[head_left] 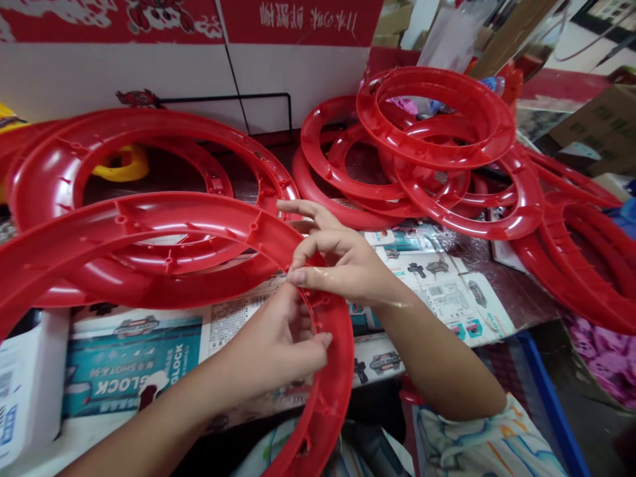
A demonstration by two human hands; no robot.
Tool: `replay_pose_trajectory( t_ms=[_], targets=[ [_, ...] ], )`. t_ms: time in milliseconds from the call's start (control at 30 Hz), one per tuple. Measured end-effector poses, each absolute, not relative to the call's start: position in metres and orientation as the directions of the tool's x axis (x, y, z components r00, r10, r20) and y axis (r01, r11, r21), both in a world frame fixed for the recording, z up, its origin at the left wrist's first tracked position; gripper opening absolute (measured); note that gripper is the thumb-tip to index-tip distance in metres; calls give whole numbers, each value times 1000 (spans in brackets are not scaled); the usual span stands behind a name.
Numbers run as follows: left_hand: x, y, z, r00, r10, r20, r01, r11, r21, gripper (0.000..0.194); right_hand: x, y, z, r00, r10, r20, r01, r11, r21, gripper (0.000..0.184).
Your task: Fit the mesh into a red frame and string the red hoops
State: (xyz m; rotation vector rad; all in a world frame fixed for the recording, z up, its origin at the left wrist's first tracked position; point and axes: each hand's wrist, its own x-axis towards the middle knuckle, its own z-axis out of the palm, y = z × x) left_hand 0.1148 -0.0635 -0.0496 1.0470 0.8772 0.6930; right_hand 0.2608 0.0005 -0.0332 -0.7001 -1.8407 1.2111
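Observation:
A large red plastic ring (334,344), hollow side up with small posts and ribs inside, stretches across the front from the left edge to my lap. My left hand (285,334) grips its inner rim, fingers curled at the edge and thumb lying over the channel. Just above, my right hand (342,262) pinches thumb and forefinger together at that rim, its other fingers raised. Whatever sits between those fingertips is too small or hidden to make out. Behind, more red rings (149,126) lie overlapped on the bench.
Several red rings (437,152) are heaped at the back right, others (591,258) at the right edge. Flattened printed cardboard (134,358) covers the bench. A white box (32,391) stands front left, a yellow part (124,164) behind. Pink items (599,358) fill a container below right.

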Motion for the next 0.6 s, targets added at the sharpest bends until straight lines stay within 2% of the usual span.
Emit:
replay_pose_trajectory(
  t_ms=[100,200,367,500,600],
  targets=[
    [115,-64,-48,493,820,-291,-112,392,913,34,262,-2,-31,-519,811,270,35,337,-941,11],
    [114,-62,-48,480,835,-269,-186,397,899,37,262,-3,-31,-503,810,301,44,371,-927,10],
    [116,-59,-55,337,906,-258,-334,371,866,22,258,-5,-34,-461,814,354,81,436,-896,9],
    [119,-58,-56,267,933,-241,-313,320,894,16,253,-8,-38,-424,829,365,86,438,-895,9],
    [120,-56,-52,304,925,-228,-262,312,913,14,253,-6,-40,-380,841,384,-6,413,-910,18]
  ],
)
